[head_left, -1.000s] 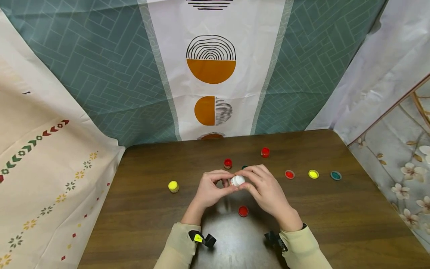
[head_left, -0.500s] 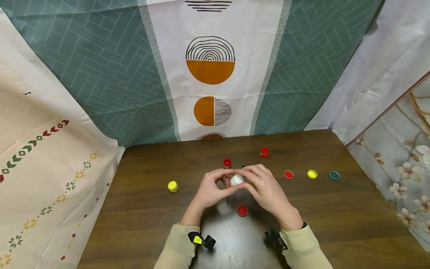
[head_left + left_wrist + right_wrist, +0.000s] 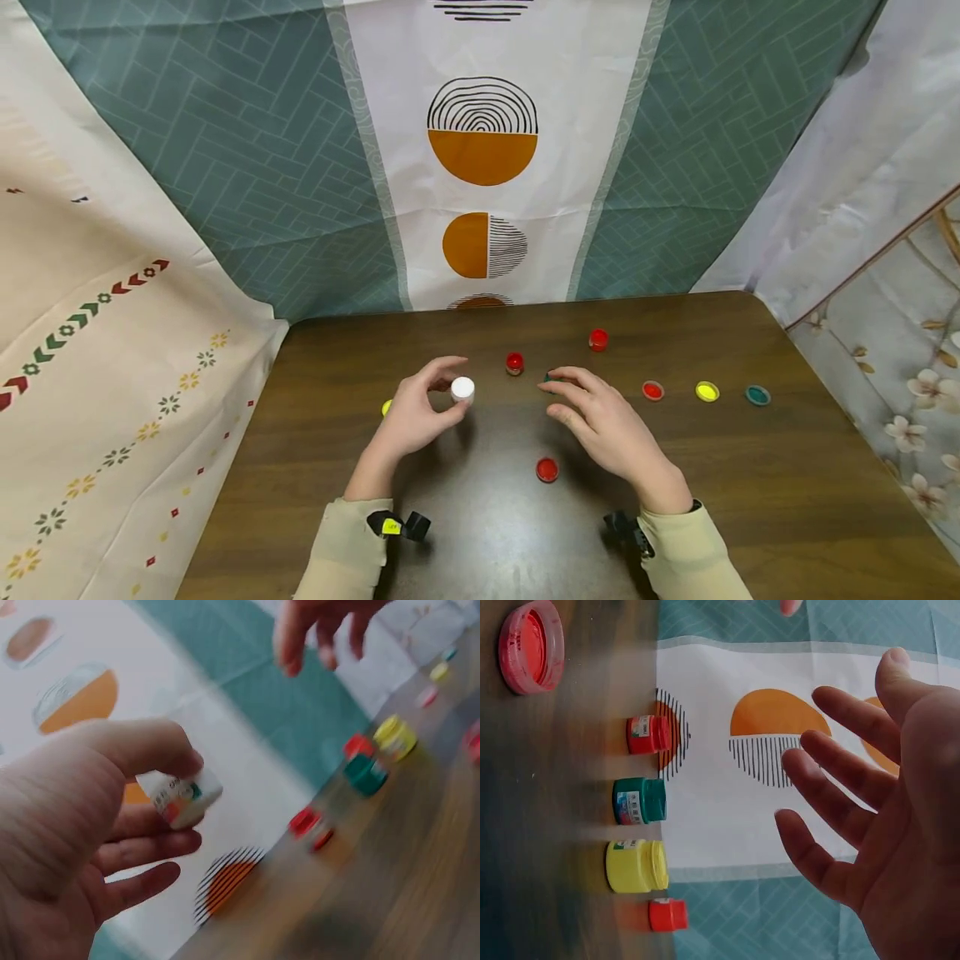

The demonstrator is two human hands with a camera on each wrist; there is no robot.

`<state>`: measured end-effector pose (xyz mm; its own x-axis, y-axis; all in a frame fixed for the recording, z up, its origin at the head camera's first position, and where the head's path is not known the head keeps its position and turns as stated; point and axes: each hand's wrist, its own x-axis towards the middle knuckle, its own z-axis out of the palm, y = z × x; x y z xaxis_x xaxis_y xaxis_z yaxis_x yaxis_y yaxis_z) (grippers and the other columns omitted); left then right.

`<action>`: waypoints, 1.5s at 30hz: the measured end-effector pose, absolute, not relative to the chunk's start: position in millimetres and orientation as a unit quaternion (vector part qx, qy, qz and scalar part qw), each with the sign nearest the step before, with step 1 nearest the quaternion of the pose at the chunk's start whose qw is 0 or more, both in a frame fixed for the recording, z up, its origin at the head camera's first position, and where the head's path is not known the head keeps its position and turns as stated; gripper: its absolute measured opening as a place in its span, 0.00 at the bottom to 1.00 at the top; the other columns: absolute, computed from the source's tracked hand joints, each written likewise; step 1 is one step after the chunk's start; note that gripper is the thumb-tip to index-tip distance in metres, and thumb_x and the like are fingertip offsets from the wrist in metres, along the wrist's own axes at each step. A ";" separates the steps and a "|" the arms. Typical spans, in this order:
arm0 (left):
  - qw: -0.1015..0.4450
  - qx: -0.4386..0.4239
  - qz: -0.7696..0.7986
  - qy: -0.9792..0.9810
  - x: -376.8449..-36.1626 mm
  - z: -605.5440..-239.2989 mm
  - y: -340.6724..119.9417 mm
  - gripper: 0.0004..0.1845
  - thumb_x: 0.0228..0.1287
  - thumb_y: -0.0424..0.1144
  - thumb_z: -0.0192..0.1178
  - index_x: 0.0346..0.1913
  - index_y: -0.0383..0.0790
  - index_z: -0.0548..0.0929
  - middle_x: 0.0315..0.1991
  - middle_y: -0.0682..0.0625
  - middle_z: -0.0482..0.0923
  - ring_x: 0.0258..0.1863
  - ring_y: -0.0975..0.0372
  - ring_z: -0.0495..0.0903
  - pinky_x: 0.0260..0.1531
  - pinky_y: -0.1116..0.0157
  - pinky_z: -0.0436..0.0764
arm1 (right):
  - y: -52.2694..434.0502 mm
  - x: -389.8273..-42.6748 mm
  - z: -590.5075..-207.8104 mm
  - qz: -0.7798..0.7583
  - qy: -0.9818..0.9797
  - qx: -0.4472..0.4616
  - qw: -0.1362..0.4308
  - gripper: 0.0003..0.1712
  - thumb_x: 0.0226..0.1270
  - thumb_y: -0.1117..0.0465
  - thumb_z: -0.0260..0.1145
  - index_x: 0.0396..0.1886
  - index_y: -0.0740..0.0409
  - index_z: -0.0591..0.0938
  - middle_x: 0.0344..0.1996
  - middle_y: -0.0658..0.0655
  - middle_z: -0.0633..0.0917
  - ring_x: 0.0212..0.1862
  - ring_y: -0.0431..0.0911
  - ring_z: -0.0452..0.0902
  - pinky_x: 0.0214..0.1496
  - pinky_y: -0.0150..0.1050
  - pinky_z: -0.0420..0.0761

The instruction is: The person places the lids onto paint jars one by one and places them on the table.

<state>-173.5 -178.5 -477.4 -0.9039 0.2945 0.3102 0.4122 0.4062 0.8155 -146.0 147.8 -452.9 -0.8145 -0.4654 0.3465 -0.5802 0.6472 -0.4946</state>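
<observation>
My left hand (image 3: pixel 412 417) grips a small white-capped paint jar (image 3: pixel 462 389) between thumb and fingers, raised above the table. In the left wrist view the jar's printed label (image 3: pixel 178 801) shows beside the curled forefinger. My right hand (image 3: pixel 611 429) is held apart on the right, its fingers spread with nothing between them. Beyond its fingertips a green paint jar (image 3: pixel 639 801) and a yellow one (image 3: pixel 636 866) stand uncapped; in the head view the hand mostly hides them. A red jar (image 3: pixel 514 363) stands between the two hands, farther back.
Another red jar (image 3: pixel 598 339) stands at the back. Red (image 3: pixel 652 391), yellow (image 3: pixel 707 392) and teal (image 3: pixel 758 396) lids lie in a row on the right. Near the front lies a red lid (image 3: pixel 547 470). A yellow-capped jar (image 3: pixel 386 407) is partly hidden behind my left hand.
The hands were together at the white-capped jar. Now my right hand has let go of it, and my left hand has carried it to the left, covering part of the yellow-capped jar.
</observation>
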 end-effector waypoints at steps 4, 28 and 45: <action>0.059 -0.168 -0.465 -0.867 -172.6 -477.9 -207.9 0.19 0.62 0.32 0.77 0.54 0.42 0.86 0.48 0.54 0.88 0.51 0.56 0.86 0.57 0.41 0.82 | 150.0 -146.2 -452.7 0.304 -0.904 0.289 0.086 0.22 0.82 0.48 0.65 0.68 0.49 0.84 0.70 0.53 0.77 0.68 0.55 0.76 0.68 0.58 0.76; 0.066 -0.117 -0.277 -0.952 -178.1 -514.6 -237.9 0.18 0.52 0.46 0.86 0.40 0.44 0.89 0.38 0.54 0.86 0.50 0.52 0.82 0.50 0.51 0.82 | 153.7 -146.7 -457.5 0.289 -0.903 0.299 0.108 0.17 0.78 0.55 0.71 0.62 0.50 0.87 0.67 0.54 0.80 0.66 0.52 0.80 0.61 0.55 0.83; 0.116 -0.136 -0.270 -0.946 -173.1 -514.1 -233.3 0.39 0.47 0.53 0.88 0.63 0.41 0.87 0.57 0.44 0.86 0.69 0.43 0.73 0.68 0.39 0.70 | 165.0 -149.0 -455.0 0.301 -0.909 0.276 0.082 0.17 0.78 0.54 0.71 0.62 0.50 0.88 0.67 0.55 0.81 0.63 0.52 0.81 0.62 0.54 0.82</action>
<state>-173.1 -233.3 -514.1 -0.9362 0.1941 0.2930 0.3195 0.8175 0.4793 -149.0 165.0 -455.0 -0.8346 -0.4516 0.3155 -0.5507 0.6670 -0.5018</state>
